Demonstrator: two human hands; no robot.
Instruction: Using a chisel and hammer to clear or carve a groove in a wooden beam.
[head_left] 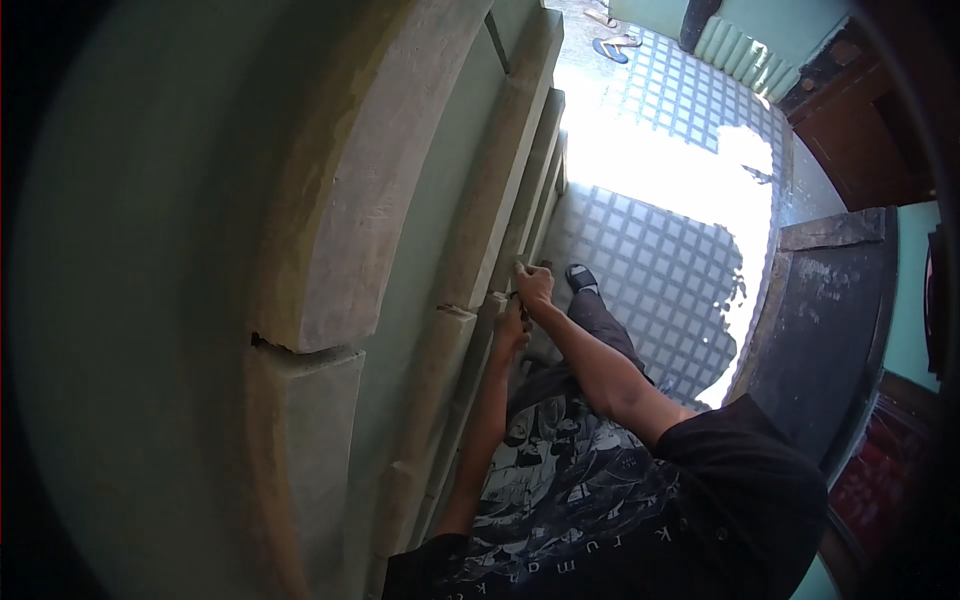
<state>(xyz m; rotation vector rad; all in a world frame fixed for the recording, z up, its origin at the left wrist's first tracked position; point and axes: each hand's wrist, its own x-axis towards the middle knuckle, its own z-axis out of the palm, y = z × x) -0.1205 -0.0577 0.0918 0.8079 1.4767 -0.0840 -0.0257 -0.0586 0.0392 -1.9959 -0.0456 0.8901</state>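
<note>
Both of my hands are together at a lower pale ledge [478,345] on the green wall, beside a narrow break in it. My right hand [536,286] is closed, its thumb near the ledge's face. Just below it, my left hand [513,330] is closed too, its fingers wrapped round. A thin dark thing [516,293] shows between the hands, too small to name. Higher up, a wide pale ledge [372,200] has a similar gap cut through it, and so does the middle ledge [500,170].
My foot in a dark sandal [579,279] stands on the checked tile floor [640,245], partly in bright sunlight. Flip-flops [612,48] lie at the far end. A dark worn panel [815,330] stands on the right, with a brown wooden piece [860,130] beyond.
</note>
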